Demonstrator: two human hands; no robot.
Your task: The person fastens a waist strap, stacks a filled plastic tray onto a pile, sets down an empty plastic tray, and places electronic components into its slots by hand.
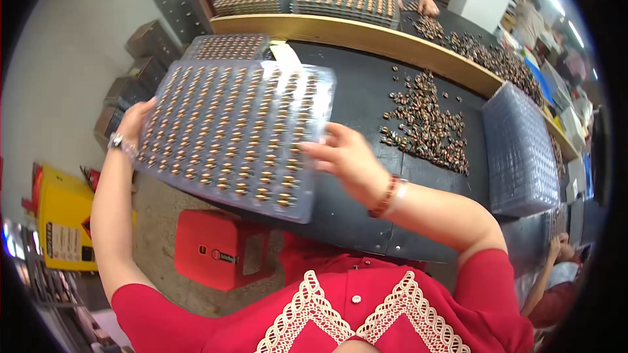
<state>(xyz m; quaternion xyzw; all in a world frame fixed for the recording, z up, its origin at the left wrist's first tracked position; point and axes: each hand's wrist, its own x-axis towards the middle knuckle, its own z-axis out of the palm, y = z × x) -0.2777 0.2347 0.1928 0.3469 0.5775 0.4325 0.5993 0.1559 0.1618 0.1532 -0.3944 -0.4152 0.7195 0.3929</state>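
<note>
A clear plastic blister tray (226,134), its pockets filled with rows of small copper-coloured parts, is held up over the left end of the dark table. My left hand (136,124) grips its left edge, with the fingers hidden beneath. At the right edge, my right hand (347,160) is closed on the rim, thumb and fingers bent around it. Behind it, another filled tray (229,47) lies on the table, partly covered by the held one. A loose pile of small copper-and-black parts (425,121) is spread to the right.
A tall stack of clear trays (520,150) stands at the right. A wooden ledge (366,36) divides the table; beyond it are stacked filled trays (347,0) and a co-worker's hand (428,8) beside more loose parts. A red stool (206,248) and yellow case (65,219) are below left.
</note>
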